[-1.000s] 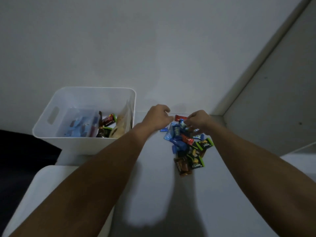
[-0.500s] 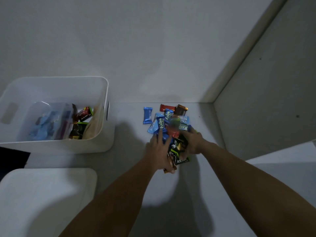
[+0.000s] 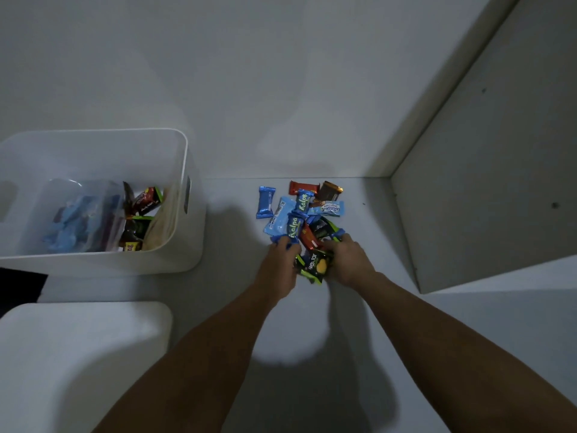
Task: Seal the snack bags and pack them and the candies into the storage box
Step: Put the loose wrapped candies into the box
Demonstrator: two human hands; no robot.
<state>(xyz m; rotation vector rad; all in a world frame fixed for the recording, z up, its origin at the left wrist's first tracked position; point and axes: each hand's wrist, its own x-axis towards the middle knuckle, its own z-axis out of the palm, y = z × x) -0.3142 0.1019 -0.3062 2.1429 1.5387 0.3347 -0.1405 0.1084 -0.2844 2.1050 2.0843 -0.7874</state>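
A heap of wrapped candies [image 3: 304, 210] in blue, red, brown and black-green wrappers lies on the white surface near the back corner. My left hand [image 3: 278, 267] and my right hand [image 3: 348, 260] cup the near end of the heap from both sides, fingers curled round several candies, with a black-green wrapper [image 3: 314, 266] between them. One blue candy [image 3: 265, 202] lies apart at the left. The white storage box [image 3: 187, 195] stands to the left and holds clear snack bags [image 3: 79, 214] and several candies [image 3: 145, 201].
A white lid [image 3: 78, 354] lies at the lower left, in front of the box. A grey wall panel [image 3: 484, 182] rises at the right, close to the heap. The back wall runs just behind the candies.
My view has dropped and the box has shifted left in it. Both hands have moved from the far end of the heap to its near end and closed round candies there.
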